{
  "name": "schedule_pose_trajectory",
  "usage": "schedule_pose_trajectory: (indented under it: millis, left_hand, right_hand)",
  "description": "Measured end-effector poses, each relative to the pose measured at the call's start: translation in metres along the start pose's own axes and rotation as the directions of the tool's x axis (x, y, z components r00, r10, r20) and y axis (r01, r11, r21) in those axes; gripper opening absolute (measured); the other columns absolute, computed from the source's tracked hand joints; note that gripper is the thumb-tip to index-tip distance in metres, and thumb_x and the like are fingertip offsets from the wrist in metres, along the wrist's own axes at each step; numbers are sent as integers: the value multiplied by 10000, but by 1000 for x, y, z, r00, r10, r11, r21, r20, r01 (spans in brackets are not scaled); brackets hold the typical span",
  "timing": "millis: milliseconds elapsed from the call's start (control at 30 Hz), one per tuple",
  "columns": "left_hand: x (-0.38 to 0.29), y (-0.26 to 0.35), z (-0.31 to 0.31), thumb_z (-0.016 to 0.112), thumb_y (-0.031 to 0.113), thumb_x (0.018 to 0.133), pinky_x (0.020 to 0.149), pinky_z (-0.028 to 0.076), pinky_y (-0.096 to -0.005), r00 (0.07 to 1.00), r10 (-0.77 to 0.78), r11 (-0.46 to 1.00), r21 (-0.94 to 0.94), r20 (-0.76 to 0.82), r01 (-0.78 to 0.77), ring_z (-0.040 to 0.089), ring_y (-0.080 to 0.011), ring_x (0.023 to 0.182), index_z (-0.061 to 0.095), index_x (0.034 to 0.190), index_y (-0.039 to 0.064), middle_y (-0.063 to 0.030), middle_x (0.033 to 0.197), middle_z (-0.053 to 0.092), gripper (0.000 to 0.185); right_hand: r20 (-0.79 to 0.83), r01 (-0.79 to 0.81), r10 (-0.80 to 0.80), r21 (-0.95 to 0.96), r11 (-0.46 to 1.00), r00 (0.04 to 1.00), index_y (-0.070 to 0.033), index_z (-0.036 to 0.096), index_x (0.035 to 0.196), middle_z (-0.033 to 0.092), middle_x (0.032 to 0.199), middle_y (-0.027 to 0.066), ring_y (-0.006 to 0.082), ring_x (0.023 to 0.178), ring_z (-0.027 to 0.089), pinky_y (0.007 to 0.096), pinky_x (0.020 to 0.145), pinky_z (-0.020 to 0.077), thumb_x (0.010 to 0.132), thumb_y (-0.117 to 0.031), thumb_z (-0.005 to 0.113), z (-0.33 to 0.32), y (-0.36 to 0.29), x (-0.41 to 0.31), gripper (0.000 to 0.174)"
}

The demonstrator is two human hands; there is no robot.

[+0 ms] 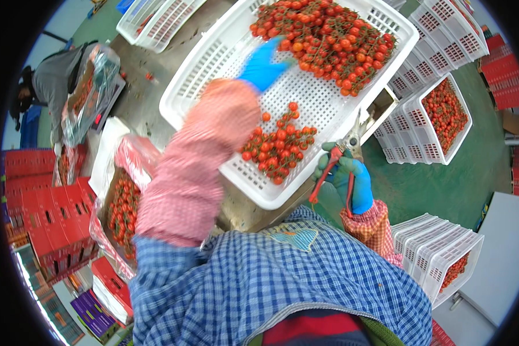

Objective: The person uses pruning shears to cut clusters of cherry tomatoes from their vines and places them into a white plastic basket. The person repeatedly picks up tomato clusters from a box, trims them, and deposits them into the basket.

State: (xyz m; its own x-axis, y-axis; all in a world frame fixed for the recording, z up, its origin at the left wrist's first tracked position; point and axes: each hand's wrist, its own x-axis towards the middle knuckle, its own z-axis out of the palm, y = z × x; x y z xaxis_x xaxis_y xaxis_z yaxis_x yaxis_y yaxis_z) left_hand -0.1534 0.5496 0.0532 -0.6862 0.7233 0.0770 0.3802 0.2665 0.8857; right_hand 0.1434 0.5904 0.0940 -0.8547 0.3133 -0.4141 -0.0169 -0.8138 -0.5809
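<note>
My left hand (264,65), in a blue glove and blurred, reaches over a white perforated plastic crate (190,91). Its thumb and fingers are apart at the edge of a large heap of cherry tomatoes on the vine (328,41); whether the fingertips touch the fruit is hard to tell. A smaller cluster of vine tomatoes (279,147) lies in the crate's near end, below my left forearm. Beside the near right rim, my right hand (350,181), also gloved in blue, grips red-handled pruning shears (334,158), their blades pointing away from me.
A lined carton of tomatoes (123,207) stands left of my arm. Stacked white crates of tomatoes (443,116) rise from the green floor at right, with another stack (437,255) nearer. Red cartons (54,216) are piled at left. A person (58,80) bends over bagged tomatoes across the metal table (142,97).
</note>
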Motion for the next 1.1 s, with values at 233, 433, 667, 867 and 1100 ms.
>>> schedule_pose_trajectory:
  millis: [233,433,667,867,1100]
  left_hand:
    - [80,8,111,702,191,622,864,458,-369,972,-16,980,190,-236,62,521,-296,1000,416,1273,104,-164,1207,430,717]
    - [-1,-9,38,461,168,829,900,455,-440,864,-344,-121,-930,367,347,517,-346,1007,430,1101,-102,-232,1127,497,384]
    - [-112,5,-22,424,413,869,575,545,-270,860,184,-293,-808,477,511,616,-294,820,256,1308,-52,-292,1187,456,661]
    - [-173,10,-62,435,451,874,615,499,-279,891,140,-11,-899,432,438,614,-217,823,319,1333,57,-223,1158,512,616]
    - [-219,19,-92,699,235,748,791,492,-303,967,173,905,417,-188,-81,605,-164,894,441,1231,62,-61,1019,597,574]
  right_hand:
    - [-91,115,-118,-38,993,989,30,441,1177,570,896,137,259,786,581,404,738,492,774,-166,500,-32,-48,0,452]
    - [41,37,-28,-216,976,999,42,454,1164,580,877,114,231,796,591,383,744,481,783,-187,487,-15,-49,23,446]
    - [236,37,83,-461,887,968,45,460,1156,586,862,126,235,759,594,365,728,500,765,-199,491,36,-40,36,462]
    - [324,41,232,-656,753,917,24,505,1120,595,861,98,191,765,586,331,722,484,788,-190,486,60,-21,23,395]
    - [199,-30,426,-881,473,883,18,555,1002,579,740,63,114,636,553,253,620,460,768,-129,550,90,9,13,276]
